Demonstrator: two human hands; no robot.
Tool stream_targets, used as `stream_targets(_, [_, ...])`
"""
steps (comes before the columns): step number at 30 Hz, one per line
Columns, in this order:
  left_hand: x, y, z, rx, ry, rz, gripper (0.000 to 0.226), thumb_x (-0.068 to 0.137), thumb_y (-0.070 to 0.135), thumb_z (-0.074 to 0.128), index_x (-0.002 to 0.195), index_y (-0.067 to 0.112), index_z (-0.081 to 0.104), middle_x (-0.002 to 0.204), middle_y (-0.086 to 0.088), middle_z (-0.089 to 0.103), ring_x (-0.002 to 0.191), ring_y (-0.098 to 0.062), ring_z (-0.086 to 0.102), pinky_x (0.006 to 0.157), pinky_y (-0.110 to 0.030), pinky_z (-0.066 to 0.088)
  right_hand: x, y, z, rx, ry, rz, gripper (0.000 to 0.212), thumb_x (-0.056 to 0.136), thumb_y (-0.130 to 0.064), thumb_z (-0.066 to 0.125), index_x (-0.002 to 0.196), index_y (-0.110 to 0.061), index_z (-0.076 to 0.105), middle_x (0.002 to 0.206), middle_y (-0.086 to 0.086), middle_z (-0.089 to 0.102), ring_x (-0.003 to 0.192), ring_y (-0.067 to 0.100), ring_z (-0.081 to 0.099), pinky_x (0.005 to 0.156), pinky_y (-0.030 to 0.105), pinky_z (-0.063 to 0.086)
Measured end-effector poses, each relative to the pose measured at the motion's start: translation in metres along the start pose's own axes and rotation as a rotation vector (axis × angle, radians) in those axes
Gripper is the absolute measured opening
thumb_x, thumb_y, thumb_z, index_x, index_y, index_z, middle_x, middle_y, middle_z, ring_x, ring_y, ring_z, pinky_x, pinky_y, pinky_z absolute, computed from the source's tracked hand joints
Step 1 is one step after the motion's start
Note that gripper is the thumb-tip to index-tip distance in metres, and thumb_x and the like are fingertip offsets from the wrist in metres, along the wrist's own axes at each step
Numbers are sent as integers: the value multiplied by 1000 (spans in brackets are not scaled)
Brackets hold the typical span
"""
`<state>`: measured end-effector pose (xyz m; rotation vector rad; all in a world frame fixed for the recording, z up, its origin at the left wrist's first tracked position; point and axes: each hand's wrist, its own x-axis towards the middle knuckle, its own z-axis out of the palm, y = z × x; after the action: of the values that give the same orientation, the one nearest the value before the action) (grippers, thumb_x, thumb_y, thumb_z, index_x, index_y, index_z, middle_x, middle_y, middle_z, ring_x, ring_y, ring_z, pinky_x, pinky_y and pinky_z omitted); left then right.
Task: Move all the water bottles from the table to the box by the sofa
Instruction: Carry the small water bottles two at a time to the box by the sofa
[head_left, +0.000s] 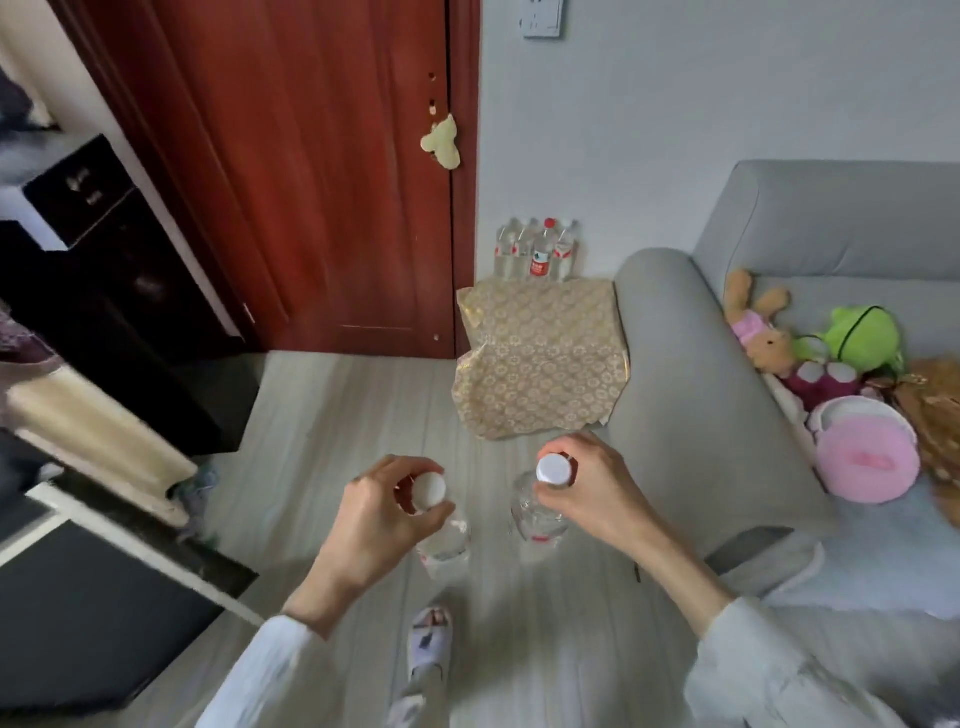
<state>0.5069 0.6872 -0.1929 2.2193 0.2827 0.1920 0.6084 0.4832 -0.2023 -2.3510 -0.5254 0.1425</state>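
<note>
Left hand: I'm gripping one water bottle (441, 519) by its neck, left hand (384, 514) curled around just under the white cap.
Right hand: my right hand (587, 488) is clamping the neck of a second bottle (535, 512) the same way.
Bottles: both are hanging upright over the floor, well apart from the box.
Box: the patterned box (540, 358) is sitting ahead, touching the sofa (691, 374) arm, with more bottles (537, 252) standing behind it.
Doing it well: I'm judging I should be keeping both grips firm, walking close, then lowering each bottle in upright, not dropping.
</note>
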Motion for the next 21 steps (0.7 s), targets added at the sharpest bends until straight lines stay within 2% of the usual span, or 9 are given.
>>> stream_targets(3, [84, -9, 11, -39, -9, 5, 28, 65, 19, 80, 85, 29, 63, 84, 11, 64, 68, 4, 57, 61, -4, 42, 72, 21, 0, -11, 9, 58, 19, 62, -9, 70, 81, -10, 66, 79, -4, 56, 75, 10, 50, 64, 1, 34])
stream_targets(5, [142, -12, 18, -58, -29, 8, 27, 65, 19, 80, 87, 24, 65, 83, 15, 62, 65, 6, 56, 60, -2, 40, 120, 34, -1, -11, -4, 107, 19, 62, -9, 70, 81, -11, 66, 80, -4, 55, 74, 9, 50, 62, 0, 34])
stream_targets(9, [252, -4, 27, -61, -92, 35, 29, 66, 20, 80, 84, 31, 61, 82, 15, 60, 68, -5, 57, 59, -7, 43, 204, 59, -13, -9, 0, 205, 26, 64, -13, 73, 89, -15, 65, 87, -6, 52, 78, 10, 51, 60, 8, 34])
stream_targets(13, [347, 6, 48, -41, -118, 51, 33, 66, 16, 80, 81, 34, 58, 82, 14, 58, 65, -8, 56, 60, -6, 43, 283, 91, -35, -3, 121, 286, 26, 64, -14, 73, 89, -16, 65, 85, -6, 51, 74, 9, 49, 62, -2, 33])
stream_targets(18, [453, 12, 89, -35, -90, 0, 29, 66, 15, 79, 85, 29, 61, 81, 17, 57, 67, -2, 56, 61, -3, 42, 386, 142, -64, -11, 127, 294, 24, 65, -12, 72, 89, -12, 67, 90, 1, 54, 76, 14, 52, 64, 12, 32])
stream_targets(21, [512, 18, 126, -27, -72, -61, 29, 66, 17, 79, 87, 30, 62, 80, 17, 59, 69, 0, 58, 59, 0, 41, 445, 183, -84, -7, 70, 286, 22, 66, -16, 73, 87, -13, 67, 91, 1, 55, 77, 15, 54, 69, 19, 38])
